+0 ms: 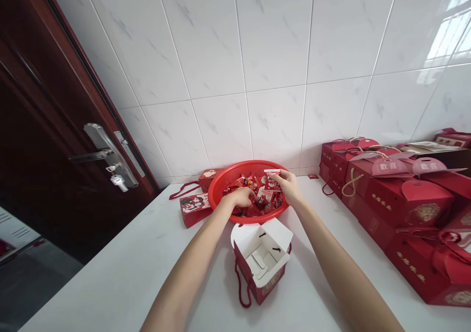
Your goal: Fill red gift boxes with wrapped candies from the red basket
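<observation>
One red packet point(272, 181) sits between the right fingers point(283, 175).

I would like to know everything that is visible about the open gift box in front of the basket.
The open gift box looks like folded card, red outside and white inside. It stands upright on the white table, turned cornerwise, with its top flaps spread. Inside, folded bottom panels and two short dark pieces show. A dark red cord loops down one side; another shows partly opposite. A pale design marks the near face. Neither the left hand nor right hand touches it.
</observation>
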Action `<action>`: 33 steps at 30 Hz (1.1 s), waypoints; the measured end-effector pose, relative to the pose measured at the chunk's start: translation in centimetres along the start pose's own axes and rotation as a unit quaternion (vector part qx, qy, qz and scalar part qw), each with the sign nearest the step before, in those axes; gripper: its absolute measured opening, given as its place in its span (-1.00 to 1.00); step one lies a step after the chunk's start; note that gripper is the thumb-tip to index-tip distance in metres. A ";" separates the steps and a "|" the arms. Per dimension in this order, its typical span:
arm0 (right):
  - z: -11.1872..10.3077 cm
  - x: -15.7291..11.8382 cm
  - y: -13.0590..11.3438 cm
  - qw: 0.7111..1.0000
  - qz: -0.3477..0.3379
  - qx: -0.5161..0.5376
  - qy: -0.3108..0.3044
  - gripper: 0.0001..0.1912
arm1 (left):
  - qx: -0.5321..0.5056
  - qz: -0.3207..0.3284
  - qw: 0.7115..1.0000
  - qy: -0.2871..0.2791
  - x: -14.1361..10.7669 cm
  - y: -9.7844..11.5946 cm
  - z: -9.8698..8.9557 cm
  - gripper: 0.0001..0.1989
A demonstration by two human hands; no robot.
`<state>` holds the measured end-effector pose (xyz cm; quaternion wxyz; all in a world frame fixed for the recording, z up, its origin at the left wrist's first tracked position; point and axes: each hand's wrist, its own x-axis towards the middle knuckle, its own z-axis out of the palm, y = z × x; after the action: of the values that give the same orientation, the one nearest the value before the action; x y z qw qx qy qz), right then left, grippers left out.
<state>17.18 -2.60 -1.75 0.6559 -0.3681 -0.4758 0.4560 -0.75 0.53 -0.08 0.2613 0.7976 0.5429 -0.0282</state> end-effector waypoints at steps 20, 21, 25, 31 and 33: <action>-0.2 0.1 0.2 1.000 -0.010 -0.027 -0.006 -0.65 | -0.057 0.042 0.990 0.118 0.9 -1.1 0.0 -0.71; -0.2 0.1 0.2 1.000 -0.010 -0.029 -0.006 -0.65 | -0.047 0.041 0.993 0.098 0.9 -1.1 0.1 -0.75; -0.1 0.0 0.2 0.999 -0.009 -0.034 -0.006 -0.66 | -0.009 0.036 0.999 0.037 0.9 -1.0 0.3 -0.79; -0.2 -0.2 0.0 0.999 -0.007 -0.043 -0.007 -0.66 | 0.029 -0.003 0.999 -0.012 1.0 -0.9 0.5 -0.44; -0.2 -0.2 0.0 0.999 -0.009 -0.045 -0.008 -0.63 | 0.035 -0.014 0.999 -0.025 1.1 -0.9 0.5 -0.36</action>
<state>17.32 -2.82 -1.87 0.6386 -0.3896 -0.5043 0.4314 -0.97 1.47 -1.15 0.2459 0.7976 0.5462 -0.0710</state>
